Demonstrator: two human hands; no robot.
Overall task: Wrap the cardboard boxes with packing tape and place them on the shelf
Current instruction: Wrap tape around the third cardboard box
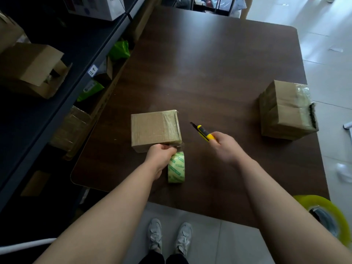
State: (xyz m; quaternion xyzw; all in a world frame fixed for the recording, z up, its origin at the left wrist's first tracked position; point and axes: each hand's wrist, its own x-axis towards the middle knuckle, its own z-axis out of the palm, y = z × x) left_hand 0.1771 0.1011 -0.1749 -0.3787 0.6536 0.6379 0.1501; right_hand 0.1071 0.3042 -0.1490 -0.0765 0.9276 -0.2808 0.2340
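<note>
Dark metal shelving runs down the left side with an open cardboard carton on it, and beside it stands a brown wooden table. On the table's near left part lies the small box, with clear tape shining along its right edge. At its near side the left hand has its fingers curled round the green-printed tape roll. A short strand runs from the roll up to the box's near right corner. To the right, apart from the box, the utility knife points its bared blade toward that strand. The right hand grips the yellow handle in a closed fist. Far right, at the table's edge, sits the larger box, already taped. A wider tape roll shows at the lower right (partly hidden by the forearm, so I cannot tell what it rests on).

The likely trouble is the cut. The strand is short and the left fingers sit right by it, so a blade drawn carelessly could nick them or score the cardboard. If the strand goes slack it may fold and stick to itself, and a light box could slide under the pull.

Count: two boxes on the table, two tape rolls, one knife, two hands.
</note>
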